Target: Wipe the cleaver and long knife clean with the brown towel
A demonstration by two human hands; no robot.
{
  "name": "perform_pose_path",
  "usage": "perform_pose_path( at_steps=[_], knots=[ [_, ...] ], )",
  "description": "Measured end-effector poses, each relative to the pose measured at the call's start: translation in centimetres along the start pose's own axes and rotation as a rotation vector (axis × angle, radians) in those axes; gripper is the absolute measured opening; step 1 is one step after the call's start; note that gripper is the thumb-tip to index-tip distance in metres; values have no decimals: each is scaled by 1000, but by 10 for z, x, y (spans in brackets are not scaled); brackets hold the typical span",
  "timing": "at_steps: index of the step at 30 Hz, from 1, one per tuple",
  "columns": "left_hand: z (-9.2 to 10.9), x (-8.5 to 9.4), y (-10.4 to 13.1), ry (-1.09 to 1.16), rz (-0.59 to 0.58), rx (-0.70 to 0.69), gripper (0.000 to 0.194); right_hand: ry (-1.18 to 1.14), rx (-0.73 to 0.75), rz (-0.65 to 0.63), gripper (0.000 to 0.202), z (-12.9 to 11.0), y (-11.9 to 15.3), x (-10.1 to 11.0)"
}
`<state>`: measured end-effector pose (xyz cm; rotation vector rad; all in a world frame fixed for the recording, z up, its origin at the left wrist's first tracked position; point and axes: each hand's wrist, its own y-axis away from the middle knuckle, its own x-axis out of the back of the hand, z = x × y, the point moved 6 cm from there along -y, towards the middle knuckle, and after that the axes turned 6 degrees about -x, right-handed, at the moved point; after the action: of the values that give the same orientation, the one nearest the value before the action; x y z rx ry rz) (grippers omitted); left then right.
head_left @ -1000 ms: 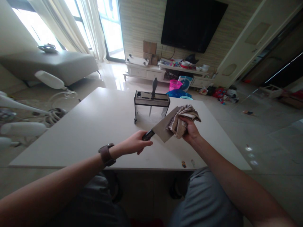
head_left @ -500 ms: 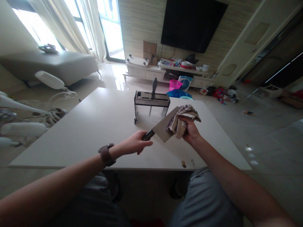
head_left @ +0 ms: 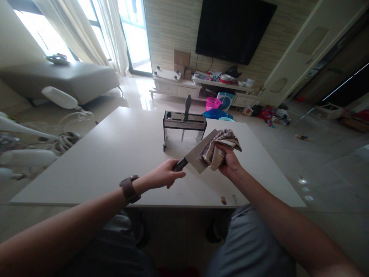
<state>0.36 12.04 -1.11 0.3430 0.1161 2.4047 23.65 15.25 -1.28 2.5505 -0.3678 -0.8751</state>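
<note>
My left hand (head_left: 168, 173) is closed round the black handle of a cleaver (head_left: 197, 159), whose broad blade points up and to the right above the table. In my right hand (head_left: 230, 162) is a bunched brown and white cloth (head_left: 220, 148), pressed against the blade and covering its far part. Behind the blade, a knife block (head_left: 185, 122) with a dark frame and clear sides stands upright on the white table (head_left: 95, 165). One dark-handled tool (head_left: 188, 105) sticks up from its top.
Two small items, one yellowish (head_left: 223, 200) and one pale (head_left: 234, 199), lie by the table's near edge. Beyond the far edge are a blue tub (head_left: 215, 114) and a pink basket (head_left: 212, 103). White chairs (head_left: 59, 97) stand at the left.
My right hand and the cloth have shifted slightly left along the blade, toward the handle. My left hand and the cleaver are almost unmoved.
</note>
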Motion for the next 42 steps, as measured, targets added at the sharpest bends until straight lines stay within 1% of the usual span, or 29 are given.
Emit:
perform_pose_path(
  at_steps=[3,6,8,10,13,16,20,26,31,34,37,39,42],
  knots=[
    [2,0,-1,17,23,-3,23,-27,-58,-42,19,25,11,-7],
    [7,1,-1,48,34,-25,22,-2,-102,-104,25,51,21,-16],
    [8,1,-1,66,20,-31,22,23,-119,-134,27,61,23,-20],
    [8,0,-1,75,6,-25,23,40,-124,-136,28,64,21,-21],
    [8,0,-2,81,8,-25,25,46,-96,-118,28,56,15,-20],
    [10,0,-1,82,10,-37,26,41,-36,-101,28,43,11,-18],
    [14,1,1,82,-16,-44,31,37,37,-84,24,18,5,-13],
    [15,-3,1,79,-63,-39,32,16,133,-37,15,-23,-8,1],
    [13,-5,0,71,-60,-27,30,13,224,-50,15,-45,-13,8],
    [13,-4,2,60,-35,-16,30,-5,236,-4,13,-51,-16,17],
    [11,-4,3,69,-15,-5,29,-15,183,29,12,-47,-19,22],
    [8,-4,3,74,6,-5,28,-3,138,23,12,-39,-18,20],
    [7,-4,1,86,45,-36,26,11,98,12,12,-24,-12,10]
  ],
)
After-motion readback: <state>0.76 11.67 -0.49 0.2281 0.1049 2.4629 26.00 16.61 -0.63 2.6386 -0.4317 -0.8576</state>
